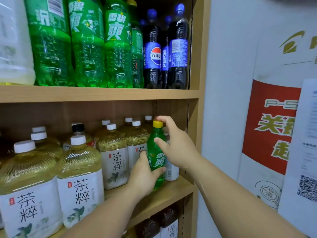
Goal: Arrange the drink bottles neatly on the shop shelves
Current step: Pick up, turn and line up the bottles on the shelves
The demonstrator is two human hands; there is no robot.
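The left hand (145,176) has its fingers (159,170) curled round the lower body of the small green bottle (155,162). The right hand (178,148) pinches it higher up, fingertips on the yellow cap (157,124) and thumb against the shoulder. The bottle stands roughly upright at the right end of the middle shelf (171,188), its base at or just above the board; I cannot tell which. It sits tight between the tea bottles (113,152) on its left and a white bottle (171,170) just behind, so to my eye a careless shove could topple a neighbour, or the bottle could slip off the front edge. It looks nearly full and is capped. The tea bottles hold pale yellow liquid up to their necks. On the upper shelf (103,94), the big green bottles (118,48) and dark cola bottles (152,54) also look full and sealed.
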